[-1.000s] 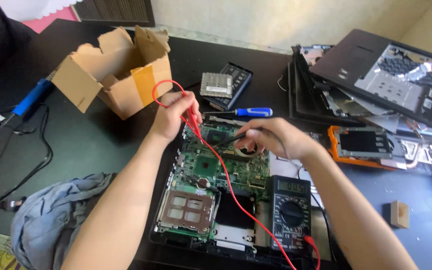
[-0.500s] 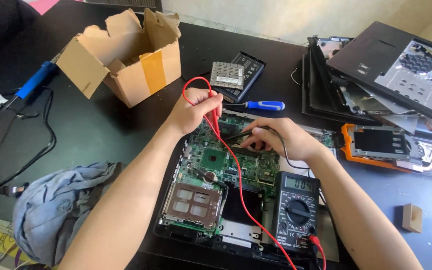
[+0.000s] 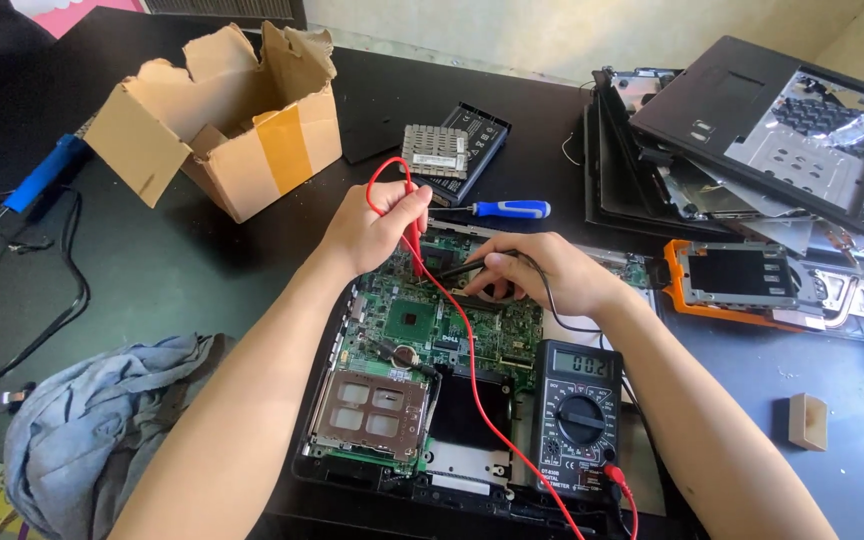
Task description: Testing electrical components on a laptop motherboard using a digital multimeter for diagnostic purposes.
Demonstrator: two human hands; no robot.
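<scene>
Board: the green laptop circuit board (image 3: 432, 330) lies bare in its opened black case, in front of me on the dark table (image 3: 202, 260).
Left hand: my left hand (image 3: 372, 228) is closed around the red meter probe (image 3: 416, 240), tip pointed down at the board's upper edge; where the tip lands is hidden behind my fingers.
Right hand: my right hand (image 3: 542, 272) pinches the black meter probe (image 3: 460, 268), laid low across the board; its tip is hard to make out.
Leads: the red wire (image 3: 472, 350) loops over my left hand and runs down across the board to the black digital multimeter (image 3: 579, 415), which lies at the case's right side; the black lead vanishes under my right wrist.
Nearby: a blue-handled screwdriver (image 3: 512, 209) lies just beyond my hands; beyond it, a black battery pack (image 3: 472, 140) under a small grey finned plate (image 3: 435, 152).
Further out: a torn cardboard box (image 3: 222, 120) stands to the left, a blue-grey cloth (image 3: 92, 420) lies partly cut off at lower left, and stacked dismantled laptop shells (image 3: 752, 130) sit at the right.
</scene>
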